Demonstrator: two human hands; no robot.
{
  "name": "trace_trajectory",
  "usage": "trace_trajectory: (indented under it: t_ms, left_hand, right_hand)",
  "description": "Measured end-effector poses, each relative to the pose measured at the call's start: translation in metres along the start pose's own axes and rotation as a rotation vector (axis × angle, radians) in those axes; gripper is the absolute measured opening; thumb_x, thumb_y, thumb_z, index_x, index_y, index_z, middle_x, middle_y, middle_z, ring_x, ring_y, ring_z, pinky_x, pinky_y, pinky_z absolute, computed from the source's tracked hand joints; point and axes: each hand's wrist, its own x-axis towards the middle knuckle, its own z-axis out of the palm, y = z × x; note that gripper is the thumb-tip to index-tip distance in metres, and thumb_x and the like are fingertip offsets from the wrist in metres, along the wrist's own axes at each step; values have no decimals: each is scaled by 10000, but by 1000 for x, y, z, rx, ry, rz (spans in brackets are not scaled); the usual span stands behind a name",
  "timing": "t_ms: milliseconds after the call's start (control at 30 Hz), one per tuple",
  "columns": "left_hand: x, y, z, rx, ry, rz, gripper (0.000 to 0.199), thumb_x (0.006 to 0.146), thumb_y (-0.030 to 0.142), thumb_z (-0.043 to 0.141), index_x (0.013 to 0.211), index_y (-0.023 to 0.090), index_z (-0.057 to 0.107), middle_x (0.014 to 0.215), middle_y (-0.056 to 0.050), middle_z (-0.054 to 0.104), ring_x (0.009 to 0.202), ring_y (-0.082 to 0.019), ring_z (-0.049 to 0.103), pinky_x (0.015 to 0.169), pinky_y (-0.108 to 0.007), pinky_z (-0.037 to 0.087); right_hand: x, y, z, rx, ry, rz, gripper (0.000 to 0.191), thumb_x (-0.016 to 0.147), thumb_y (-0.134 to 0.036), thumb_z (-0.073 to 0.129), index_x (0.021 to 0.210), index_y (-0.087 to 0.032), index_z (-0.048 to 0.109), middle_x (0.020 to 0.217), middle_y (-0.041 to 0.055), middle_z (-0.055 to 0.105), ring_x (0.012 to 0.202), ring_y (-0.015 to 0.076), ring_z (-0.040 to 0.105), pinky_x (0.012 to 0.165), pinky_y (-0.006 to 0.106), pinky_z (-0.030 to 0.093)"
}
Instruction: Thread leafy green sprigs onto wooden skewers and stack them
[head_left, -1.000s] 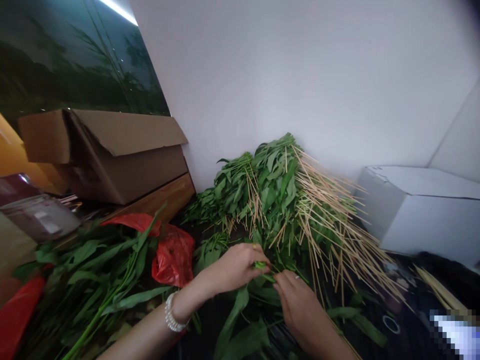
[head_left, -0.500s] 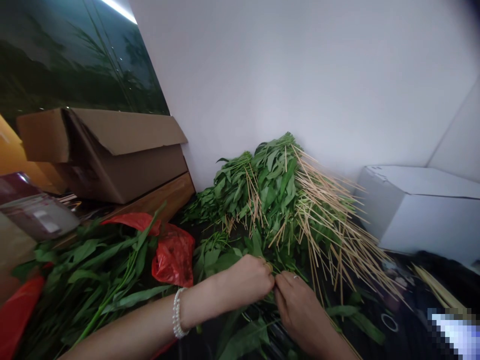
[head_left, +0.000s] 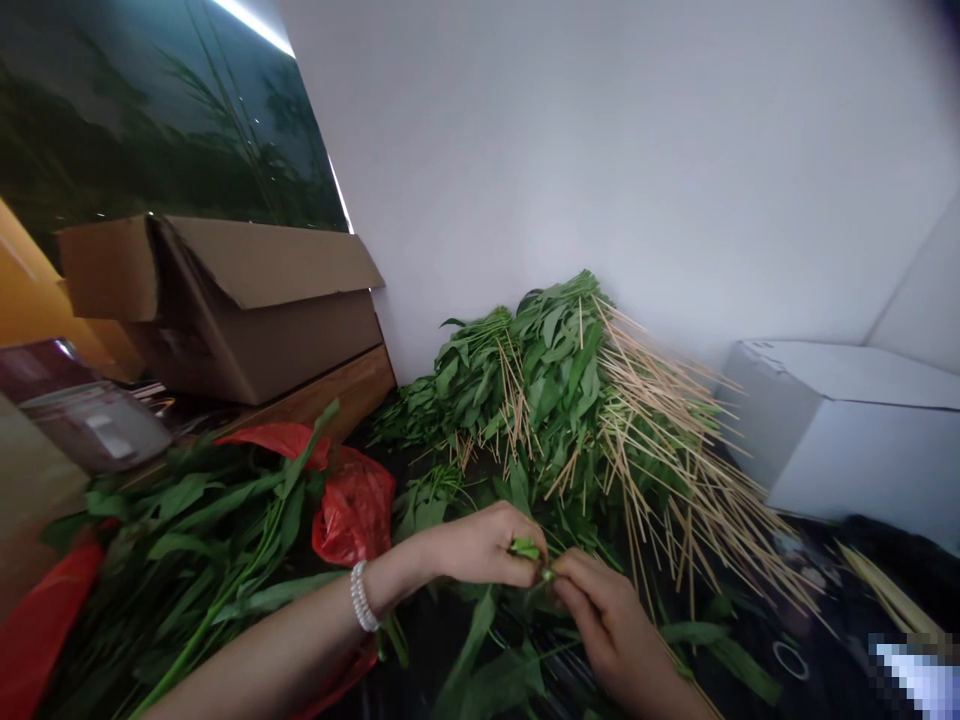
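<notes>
My left hand (head_left: 484, 545), with a white beaded bracelet (head_left: 363, 597) on the wrist, is closed around green leafy stems (head_left: 524, 548). Their cut ends poke out by the thumb, and some greenery hangs below the wrist. Close against it, my right hand (head_left: 604, 615) pinches at a small pale-green stem end between the two hands; what else its fingers hold is hidden. Loose leaves (head_left: 499, 670) lie beneath both hands. Just beyond them rest bundled leafy greens (head_left: 555, 340) and many thin wooden sticks (head_left: 675, 440), heaped against the wall.
More long leafy stems (head_left: 217, 520) lie at the left beside a red plastic bag (head_left: 356, 505). An open cardboard box (head_left: 277, 290) stands behind them, near a clear plastic container (head_left: 105, 425). At the right sit a white box (head_left: 855, 430) and a white ring (head_left: 790, 660) on dark plastic.
My left hand has turned and its grip shifted, so the green stem ends now show by the thumb. My right hand stays pinched beside it. The view has shifted slightly.
</notes>
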Motion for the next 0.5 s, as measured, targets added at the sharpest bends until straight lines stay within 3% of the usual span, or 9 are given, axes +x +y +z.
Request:
trace_trajectory:
  t_ms: [100, 167, 233, 333, 400, 500]
  left_hand:
    - [-2, -11, 1, -424, 58, -128, 121, 753, 121, 500, 738, 132, 620, 632, 19, 581, 528, -78, 468, 513, -186, 380]
    - [-2, -19, -7, -604, 168, -133, 136, 793, 194, 522, 717, 127, 612, 572, 23, 550, 461, -66, 414, 442, -175, 321]
    - [-2, -24, -23, -793, 330, -60, 215, 808, 278, 578, 644, 139, 563, 506, 41, 478, 423, -64, 383, 402, -172, 290]
    - [-11, -25, -54, -1152, 536, 40, 239, 809, 320, 656, 686, 158, 531, 562, 47, 465, 512, -88, 489, 499, -194, 451]
    - [-21, -24, -71, -1372, 608, 14, 126, 876, 259, 611, 821, 158, 558, 619, 54, 452, 557, -68, 510, 575, -187, 502]
    - [-36, -33, -86, -1454, 648, -116, 125, 972, 177, 448, 978, 137, 566, 605, 75, 359, 459, -22, 416, 445, -76, 385]
  right_hand:
    - [0, 1, -3, 109, 53, 95, 290, 1001, -302, 348, 808, -220, 549, 776, 5, 571, 737, 142, 565, 678, 244, 411]
    - [0, 5, -5, 175, 126, 179, 288, 995, -354, 378, 851, -219, 586, 781, 7, 596, 744, 145, 586, 689, 239, 436]
    - [0, 11, -7, 231, 185, 248, 294, 982, -402, 404, 907, -213, 617, 768, 9, 612, 720, 147, 593, 676, 236, 458]
    - [0, 18, -9, 273, 217, 293, 317, 962, -442, 436, 952, -202, 642, 738, 10, 623, 685, 149, 593, 659, 237, 474]
    - [0, 19, -10, 291, 204, 299, 319, 950, -455, 456, 949, -200, 649, 725, 10, 630, 671, 149, 596, 654, 236, 479]
    - [0, 16, -10, 313, 217, 314, 324, 938, -469, 473, 927, -204, 658, 702, 6, 628, 648, 146, 595, 639, 232, 481]
